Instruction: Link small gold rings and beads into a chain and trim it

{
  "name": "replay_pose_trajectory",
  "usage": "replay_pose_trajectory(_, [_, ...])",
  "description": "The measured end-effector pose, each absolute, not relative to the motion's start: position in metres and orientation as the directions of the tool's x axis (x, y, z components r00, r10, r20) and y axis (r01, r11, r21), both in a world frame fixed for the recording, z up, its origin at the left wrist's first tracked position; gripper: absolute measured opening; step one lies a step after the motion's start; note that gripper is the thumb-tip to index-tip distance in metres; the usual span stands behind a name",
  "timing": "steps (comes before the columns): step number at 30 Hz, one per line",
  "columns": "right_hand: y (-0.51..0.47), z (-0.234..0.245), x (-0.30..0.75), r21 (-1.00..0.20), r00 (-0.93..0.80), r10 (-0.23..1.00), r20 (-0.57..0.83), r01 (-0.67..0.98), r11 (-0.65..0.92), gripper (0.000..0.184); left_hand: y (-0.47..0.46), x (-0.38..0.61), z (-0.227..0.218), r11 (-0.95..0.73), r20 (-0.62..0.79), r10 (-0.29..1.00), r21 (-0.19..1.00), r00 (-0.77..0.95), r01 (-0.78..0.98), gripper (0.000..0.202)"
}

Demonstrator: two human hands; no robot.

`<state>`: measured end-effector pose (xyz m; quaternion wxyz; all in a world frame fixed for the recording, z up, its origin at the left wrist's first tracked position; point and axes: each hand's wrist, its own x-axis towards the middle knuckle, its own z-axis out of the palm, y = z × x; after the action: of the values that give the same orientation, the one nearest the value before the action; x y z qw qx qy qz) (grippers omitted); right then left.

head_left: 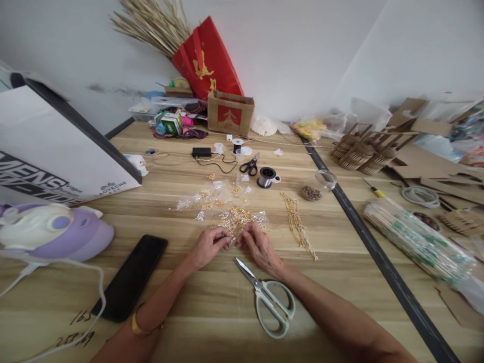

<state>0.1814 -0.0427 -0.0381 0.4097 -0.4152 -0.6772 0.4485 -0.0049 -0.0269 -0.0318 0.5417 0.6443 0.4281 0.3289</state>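
Observation:
My left hand (209, 245) and my right hand (259, 246) meet at the near edge of a pile of small gold beads and findings (235, 219) on the wooden table (212, 312). Both hands have their fingers pinched together on tiny gold pieces between them, too small to name. Pale green scissors (269, 300) lie just below my right wrist, blades pointing up-left. Gold chains (298, 225) lie stretched out to the right of my right hand. Clear little bags with beads (204, 199) are scattered behind the pile.
A black phone (131, 276) lies at left, near a purple and white device (53, 232) with a white cord. Further back are black scissors (249, 165), a wire spool (266, 177), a bead jar (311, 192), a white bag (56, 151). Cardboard parts (363, 146) and sticks (416, 239) sit right.

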Motion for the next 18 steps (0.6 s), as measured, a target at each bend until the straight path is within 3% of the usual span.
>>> replay_pose_trajectory(18, [-0.0442, -0.0368, 0.1827, -0.931, -0.350, 0.919, 0.183, 0.240, 0.276, 0.015, -0.0263, -0.0065, -0.0318, -0.155, 0.005, 0.929, 0.913, 0.369, 0.378, 0.019])
